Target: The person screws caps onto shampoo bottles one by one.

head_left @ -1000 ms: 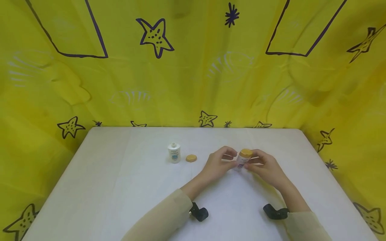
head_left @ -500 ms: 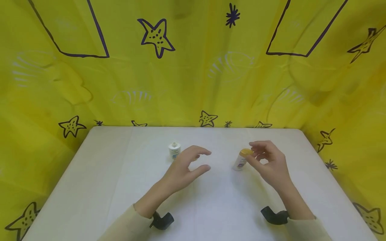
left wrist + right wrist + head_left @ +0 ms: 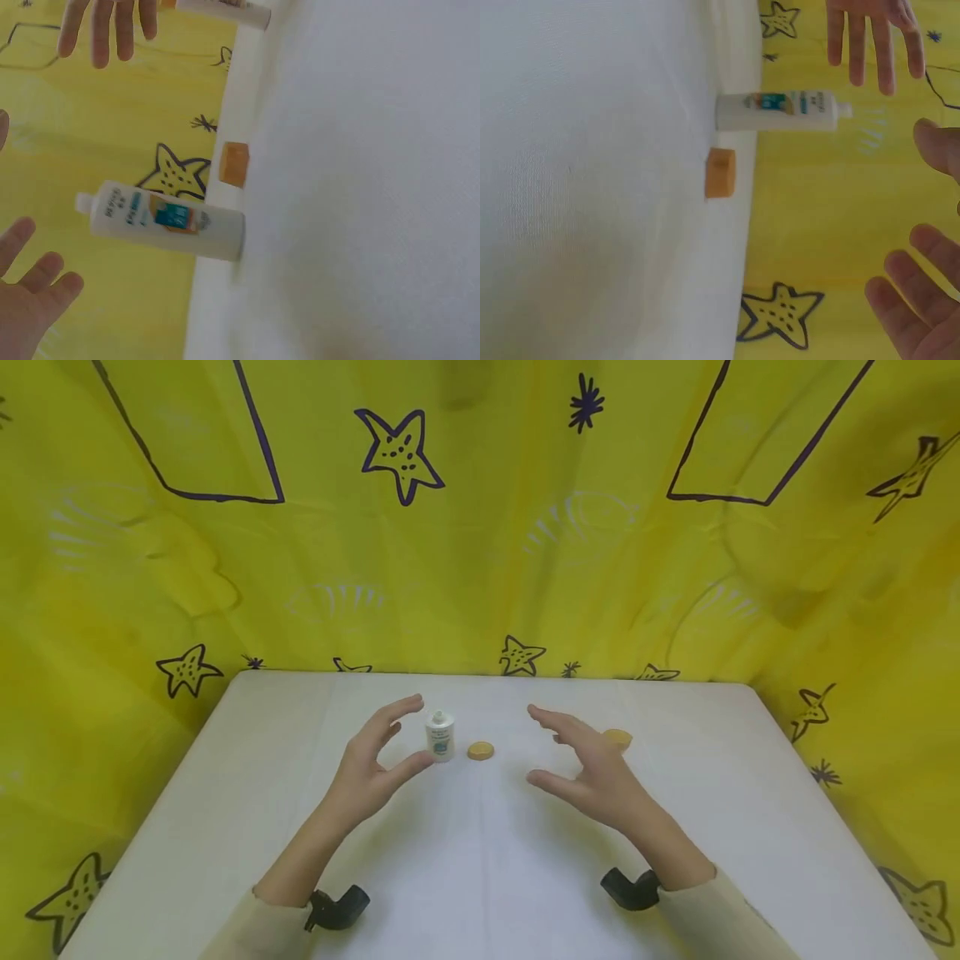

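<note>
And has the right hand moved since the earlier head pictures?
Yes, leftward: the right hand now is farther from the far right corner of the table.

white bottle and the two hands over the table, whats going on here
A person is at a white table with both hands raised and holding nothing. The left hand is beside the white bottle, fingers and thumb spread but not gripping it. That bottle stands upright, uncapped, with an orange-yellow cap on the table next to it. The right hand is also open; in the head view it hides most of a second, capped bottle.
</note>
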`<state>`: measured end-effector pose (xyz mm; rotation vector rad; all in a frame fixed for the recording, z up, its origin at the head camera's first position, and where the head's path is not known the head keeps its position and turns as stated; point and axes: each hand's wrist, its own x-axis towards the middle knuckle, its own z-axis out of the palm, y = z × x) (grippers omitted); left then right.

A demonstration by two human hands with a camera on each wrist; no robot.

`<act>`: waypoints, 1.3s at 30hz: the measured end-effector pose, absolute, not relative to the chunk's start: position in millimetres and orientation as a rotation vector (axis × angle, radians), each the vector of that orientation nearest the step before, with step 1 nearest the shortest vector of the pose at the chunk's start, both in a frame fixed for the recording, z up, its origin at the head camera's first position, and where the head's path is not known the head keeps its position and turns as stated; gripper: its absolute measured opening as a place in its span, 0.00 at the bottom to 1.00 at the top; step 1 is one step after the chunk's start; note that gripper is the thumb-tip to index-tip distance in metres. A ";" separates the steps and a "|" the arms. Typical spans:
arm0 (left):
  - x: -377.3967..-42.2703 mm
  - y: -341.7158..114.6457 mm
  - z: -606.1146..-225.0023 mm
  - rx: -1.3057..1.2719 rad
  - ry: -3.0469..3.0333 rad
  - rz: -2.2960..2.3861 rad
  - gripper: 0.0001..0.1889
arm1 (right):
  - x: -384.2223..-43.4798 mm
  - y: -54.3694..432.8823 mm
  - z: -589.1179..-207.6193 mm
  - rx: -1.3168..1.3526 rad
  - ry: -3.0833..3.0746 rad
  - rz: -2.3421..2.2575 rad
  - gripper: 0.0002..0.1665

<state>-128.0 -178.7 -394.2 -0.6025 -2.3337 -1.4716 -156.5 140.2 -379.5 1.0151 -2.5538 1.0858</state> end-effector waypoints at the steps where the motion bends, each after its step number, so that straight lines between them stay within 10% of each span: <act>1: -130.2 -180.6 -396.8 -0.578 -2.349 -1.516 0.34 | -158.9 136.3 -380.9 1.018 -2.592 1.074 0.47; 20: -163.4 -191.6 -438.6 -0.244 -2.483 -2.075 0.40 | -198.9 81.8 -426.9 0.933 -2.994 1.025 0.55; 39: -177.1 -178.6 -452.3 -0.214 -2.578 -2.018 0.29 | -209.7 54.4 -442.9 0.810 -3.069 0.836 0.31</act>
